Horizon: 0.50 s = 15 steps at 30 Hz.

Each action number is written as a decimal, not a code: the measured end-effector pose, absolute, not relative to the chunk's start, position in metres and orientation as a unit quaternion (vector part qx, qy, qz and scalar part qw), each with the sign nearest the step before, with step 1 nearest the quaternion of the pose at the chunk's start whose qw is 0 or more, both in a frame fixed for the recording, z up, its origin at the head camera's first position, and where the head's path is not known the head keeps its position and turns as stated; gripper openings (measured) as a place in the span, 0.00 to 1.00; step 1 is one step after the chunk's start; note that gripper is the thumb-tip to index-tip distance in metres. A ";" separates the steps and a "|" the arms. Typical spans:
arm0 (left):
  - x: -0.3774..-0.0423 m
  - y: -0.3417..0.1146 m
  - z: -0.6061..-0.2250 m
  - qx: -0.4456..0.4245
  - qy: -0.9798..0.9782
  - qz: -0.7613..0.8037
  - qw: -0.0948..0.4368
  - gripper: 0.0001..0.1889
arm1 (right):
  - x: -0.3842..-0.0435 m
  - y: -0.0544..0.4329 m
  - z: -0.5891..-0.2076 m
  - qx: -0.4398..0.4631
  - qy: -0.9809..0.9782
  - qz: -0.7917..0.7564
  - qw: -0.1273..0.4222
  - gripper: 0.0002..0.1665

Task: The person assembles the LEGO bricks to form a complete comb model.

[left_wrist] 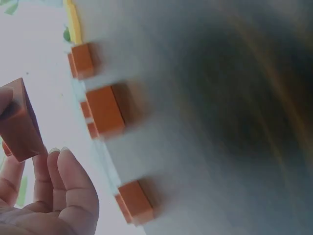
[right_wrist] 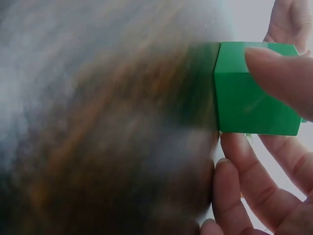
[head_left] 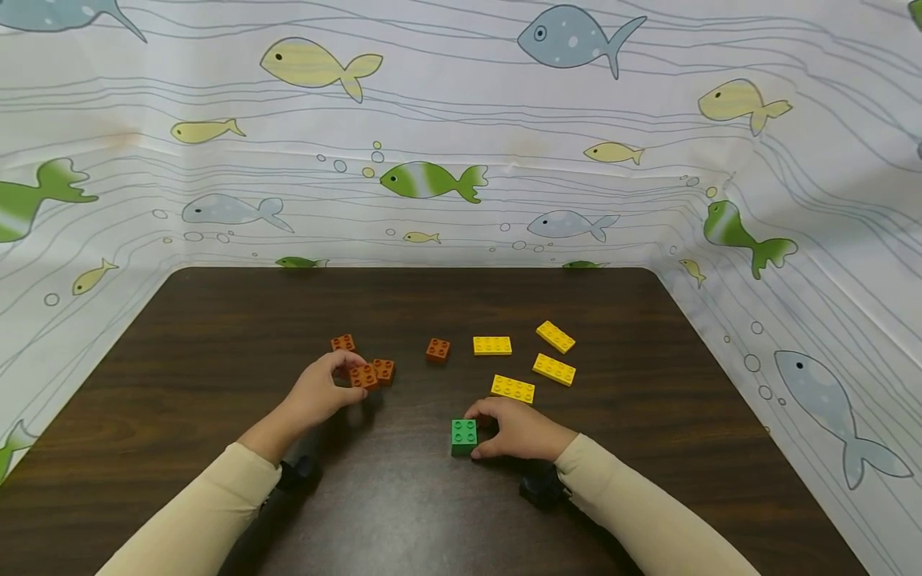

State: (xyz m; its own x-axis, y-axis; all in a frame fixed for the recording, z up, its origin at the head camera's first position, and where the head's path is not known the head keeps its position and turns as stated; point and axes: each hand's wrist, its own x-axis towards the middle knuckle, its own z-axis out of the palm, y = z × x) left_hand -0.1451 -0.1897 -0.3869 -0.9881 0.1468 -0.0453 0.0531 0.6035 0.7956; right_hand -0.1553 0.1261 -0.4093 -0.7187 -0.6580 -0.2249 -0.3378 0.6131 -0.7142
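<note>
My left hand (head_left: 322,390) pinches an orange-brown toy building brick (head_left: 363,377) with two-by-two studs. In the left wrist view this brick (left_wrist: 22,129) is raised off the table, between thumb and fingers. Two more orange-brown bricks lie close to that hand, one (head_left: 342,342) behind it and another (head_left: 385,370) just right of the held one. My right hand (head_left: 520,430) grips a green two-by-two brick (head_left: 464,436) by its right side. In the right wrist view the green brick (right_wrist: 257,103) has its base against the table, with the thumb across one face.
A third orange-brown brick (head_left: 438,350) stands alone near the middle of the dark wooden table (head_left: 216,320). Several flat yellow bricks (head_left: 492,346) lie to its right, one (head_left: 513,389) just behind my right hand. A fish-patterned curtain (head_left: 461,104) encloses the back and sides.
</note>
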 end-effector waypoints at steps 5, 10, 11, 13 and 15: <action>-0.141 -0.176 -0.384 0.063 0.886 0.457 0.050 0.21 | -0.156 0.125 -0.407 -0.285 0.859 -0.340 0.255 0.23; -0.139 -0.163 -0.382 0.070 0.880 0.468 0.047 0.20 | -0.157 0.125 -0.407 -0.281 0.859 -0.337 0.261 0.22; -0.138 -0.161 -0.381 0.071 0.879 0.469 0.046 0.20 | -0.157 0.125 -0.407 -0.280 0.860 -0.337 0.263 0.22; -0.136 -0.155 -0.381 0.078 0.876 0.473 0.046 0.20 | -0.157 0.125 -0.407 -0.276 0.860 -0.337 0.265 0.22; -0.135 -0.149 -0.381 0.086 0.874 0.477 0.044 0.19 | -0.158 0.126 -0.407 -0.274 0.860 -0.339 0.267 0.22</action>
